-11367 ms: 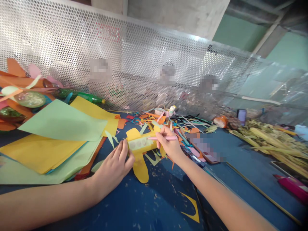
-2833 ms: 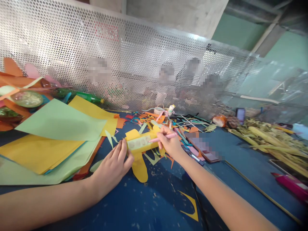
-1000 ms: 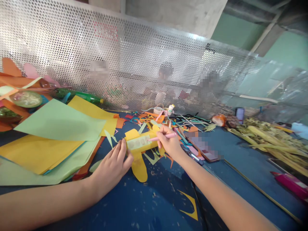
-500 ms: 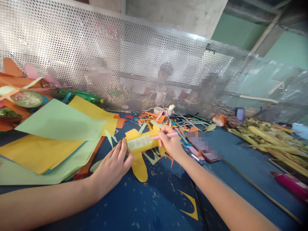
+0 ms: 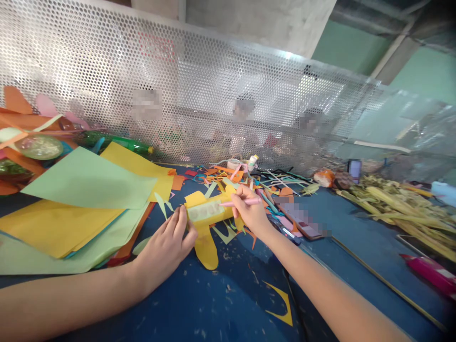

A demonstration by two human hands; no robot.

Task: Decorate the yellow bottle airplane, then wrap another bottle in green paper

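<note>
A yellow paper plane (image 5: pixel 210 222) with rounded wings lies at the middle of the blue table. Along its body runs a pale green strip (image 5: pixel 205 212) marked with a row of round grey shapes. My left hand (image 5: pixel 170 247) grips the left end of the plane, fingers bent over it, thumb near the front side. In my right hand (image 5: pixel 248 209) a pink pen (image 5: pixel 247 202) is pinched, its tip on or just above the right part of the strip. The hand partly hides the plane's right end.
Coloured paper sheets (image 5: pixel 96 178) are stacked on the left, with a green bottle (image 5: pixel 128 144) behind. Paper scraps (image 5: pixel 228 173) lie beyond the plane. To the right are a phone (image 5: pixel 302 221), a thin stick (image 5: pixel 384 280), dried husks (image 5: pixel 388 204) and a magenta cutter (image 5: pixel 429 273).
My right hand and the pen have shifted very slightly to the left along the strip. My left hand keeps its hold, and the plane has hardly moved.
</note>
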